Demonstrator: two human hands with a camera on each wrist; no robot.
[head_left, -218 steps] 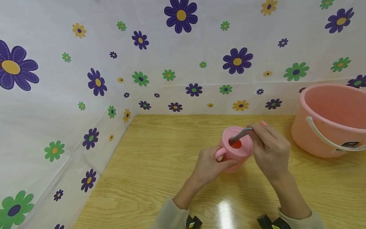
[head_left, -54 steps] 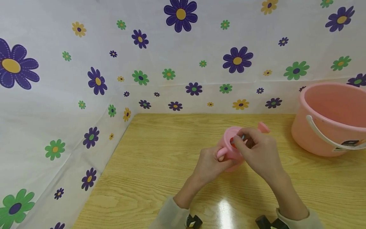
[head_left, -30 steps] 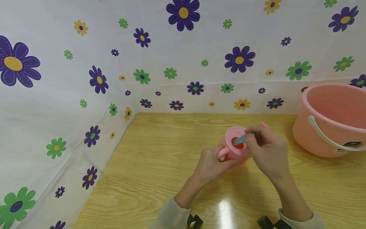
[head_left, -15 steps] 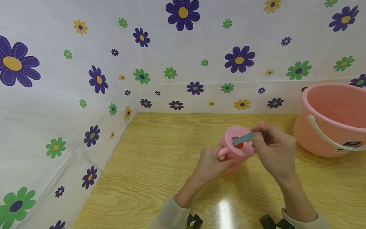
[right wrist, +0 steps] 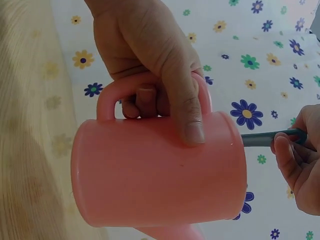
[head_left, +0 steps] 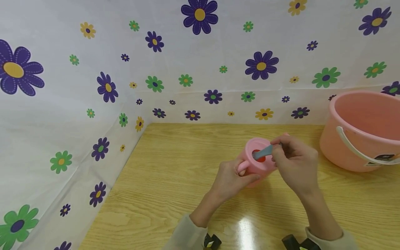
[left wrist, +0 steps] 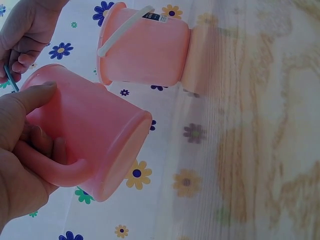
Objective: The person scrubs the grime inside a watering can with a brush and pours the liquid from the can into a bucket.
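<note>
A pink watering can (head_left: 265, 169) is tilted over the table, its round top opening facing up in the head view. My left hand (head_left: 229, 178) grips the handle, thumb laid along the can's body, as the right wrist view shows the can (right wrist: 160, 175) from its side. Fingers of my right hand (head_left: 298, 166) pinch a blue-grey brush (head_left: 265, 151) with its head in the opening, over something red inside. The brush handle (right wrist: 257, 139) sticks out of the can's top in the right wrist view. Most of the spout is hidden behind my right hand.
A large pink bucket (head_left: 350, 151) with a white handle stands on the wooden table (head_left: 162, 166) at the right. White flower-printed cloth (head_left: 175, 66) rises behind the table and along its left side.
The brush has gone in and out of the opening; half a second ago its bristles showed higher, and it has since moved slightly left and inward. My left hand keeps its grip on the can.
</note>
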